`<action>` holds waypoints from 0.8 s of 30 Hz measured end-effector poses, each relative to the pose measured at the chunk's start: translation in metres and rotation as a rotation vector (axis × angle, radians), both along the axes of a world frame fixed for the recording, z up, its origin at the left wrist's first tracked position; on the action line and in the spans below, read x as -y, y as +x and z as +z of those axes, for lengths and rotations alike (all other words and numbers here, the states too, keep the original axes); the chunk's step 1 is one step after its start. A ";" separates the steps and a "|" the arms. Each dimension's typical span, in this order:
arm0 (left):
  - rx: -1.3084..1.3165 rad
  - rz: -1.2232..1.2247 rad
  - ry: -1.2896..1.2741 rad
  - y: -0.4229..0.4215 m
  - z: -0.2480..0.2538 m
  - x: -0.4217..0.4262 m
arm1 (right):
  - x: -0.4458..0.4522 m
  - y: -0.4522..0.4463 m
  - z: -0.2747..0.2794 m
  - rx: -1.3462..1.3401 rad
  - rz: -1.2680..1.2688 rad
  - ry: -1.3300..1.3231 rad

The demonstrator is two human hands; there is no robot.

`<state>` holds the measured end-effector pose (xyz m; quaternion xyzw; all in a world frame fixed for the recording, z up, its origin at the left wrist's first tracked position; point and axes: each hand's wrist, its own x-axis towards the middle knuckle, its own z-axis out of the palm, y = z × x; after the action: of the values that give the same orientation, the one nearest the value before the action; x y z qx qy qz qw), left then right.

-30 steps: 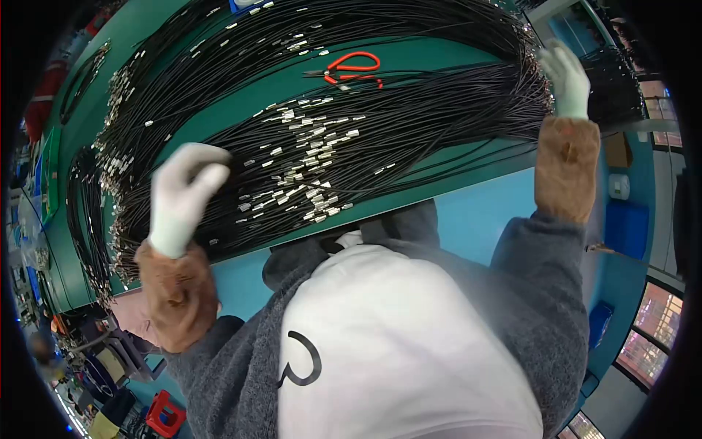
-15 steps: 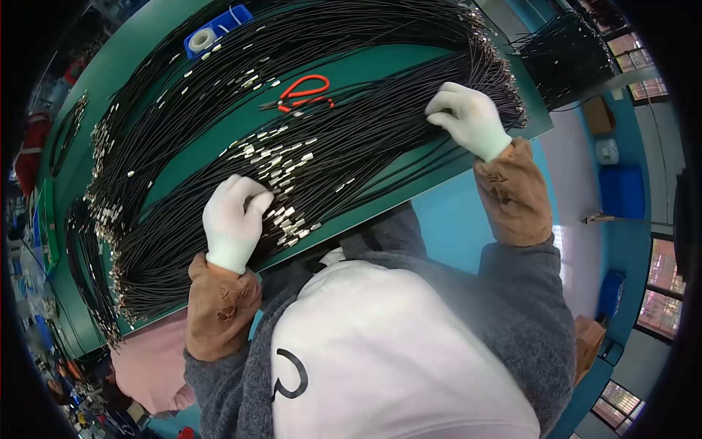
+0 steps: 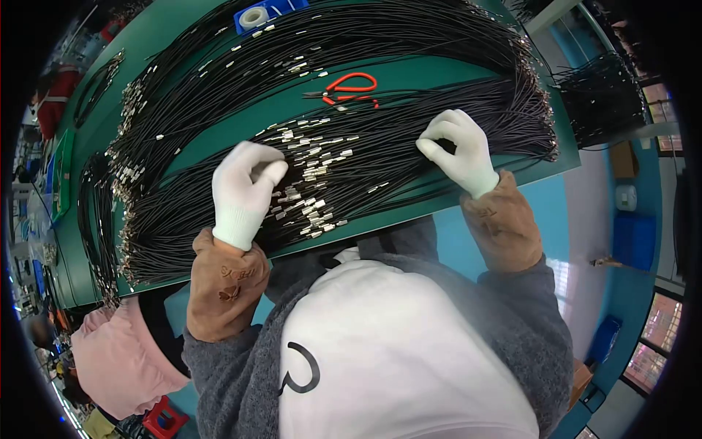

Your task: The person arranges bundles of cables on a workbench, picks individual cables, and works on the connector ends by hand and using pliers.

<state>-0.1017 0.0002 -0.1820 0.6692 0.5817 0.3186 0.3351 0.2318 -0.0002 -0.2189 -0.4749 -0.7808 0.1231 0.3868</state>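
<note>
A wide bundle of black cables (image 3: 395,128) with silvery metal sleeves (image 3: 316,172) around its middle lies along the near side of the green table. My left hand (image 3: 247,186), in a white glove, is over the bundle just left of the sleeves, its thumb and fingers curled together. Farther right, my white-gloved right hand (image 3: 464,152) is above the cables with thumb and forefinger meeting in a ring. Whatever either pinch holds is too fine to make out against the black cables. Red-handled cutters (image 3: 351,91) lie beyond the bundle, between the hands.
A second cable bundle (image 3: 351,33) curves along the far side of the green table (image 3: 252,110). Behind it is a blue tray (image 3: 292,7) with a white tape roll (image 3: 254,17). Smaller cable bunches lie at the left. A person in pink (image 3: 121,358) is at lower left.
The view has shifted, so the table and cables appear farther right. My right hand has come closer to my left along the bundle. My left hand stays near the sleeves, slightly farther from me.
</note>
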 end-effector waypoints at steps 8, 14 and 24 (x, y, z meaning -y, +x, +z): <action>-0.381 -0.209 0.320 0.042 -0.023 -0.018 | 0.012 -0.013 -0.015 -0.066 -0.182 0.160; -0.501 -0.213 0.271 0.046 -0.023 -0.022 | 0.003 -0.021 -0.023 -0.084 -0.274 0.273; 0.028 -0.349 -0.124 0.063 0.006 -0.044 | 0.006 -0.017 -0.016 -0.067 -0.242 0.272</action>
<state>-0.0383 0.0442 -0.1764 0.7335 0.4707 0.2283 0.4338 0.2151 -0.0063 -0.2348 -0.5041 -0.7142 -0.0153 0.4854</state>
